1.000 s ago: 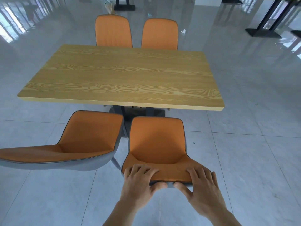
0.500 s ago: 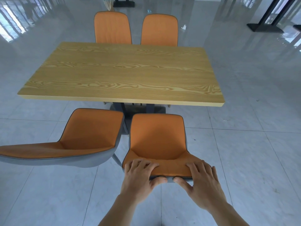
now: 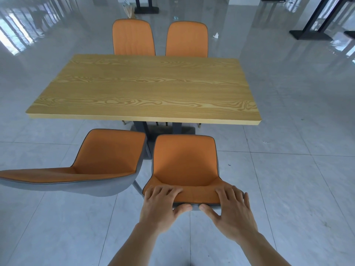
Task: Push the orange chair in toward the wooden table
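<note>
An orange chair [image 3: 185,162] with a grey shell stands in front of me, its seat facing the wooden table [image 3: 146,87]. Its front seat edge lies just short of the table's near edge. My left hand [image 3: 161,206] grips the left part of the backrest's top rim, fingers over the orange side, thumb on the grey back. My right hand [image 3: 232,210] grips the right part of the rim the same way.
A second orange chair [image 3: 92,166] stands close on the left, angled, almost touching the one I hold. Two more orange chairs [image 3: 134,37] are tucked in at the table's far side. Dark table bases [image 3: 311,34] stand far right on the glossy tile floor.
The chair and both hands have moved forward a little toward the table. The grip on the backrest is the same.
</note>
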Demonstrator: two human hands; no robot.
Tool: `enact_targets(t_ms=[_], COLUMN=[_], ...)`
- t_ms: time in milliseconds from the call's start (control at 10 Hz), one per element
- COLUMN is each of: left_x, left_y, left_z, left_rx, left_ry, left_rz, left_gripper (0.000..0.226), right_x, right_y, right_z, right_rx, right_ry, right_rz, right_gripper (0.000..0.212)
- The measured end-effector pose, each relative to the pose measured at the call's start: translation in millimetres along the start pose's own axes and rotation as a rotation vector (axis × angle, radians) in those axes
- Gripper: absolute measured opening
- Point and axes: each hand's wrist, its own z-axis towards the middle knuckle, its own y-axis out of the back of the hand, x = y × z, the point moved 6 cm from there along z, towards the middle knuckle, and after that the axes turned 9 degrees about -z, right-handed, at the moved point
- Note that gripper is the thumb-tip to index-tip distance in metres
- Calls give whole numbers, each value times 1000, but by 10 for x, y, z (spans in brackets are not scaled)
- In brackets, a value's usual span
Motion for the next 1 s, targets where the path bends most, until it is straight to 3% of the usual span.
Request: enact_targets(t_ms=[700,1000], left_x=[120,-44], left_y=[63,462], left_z=[-43,-100], left_rx=[23,33], left_ry=[-17,2], left_rz=[2,-2], left_gripper=[88,94], right_x=[134,148], right_y=[16,307], right_z=[-70,-165], right_rx=[32,49], right_ry=[-6,49], right_rz=[0,19], right_gripper=[108,112])
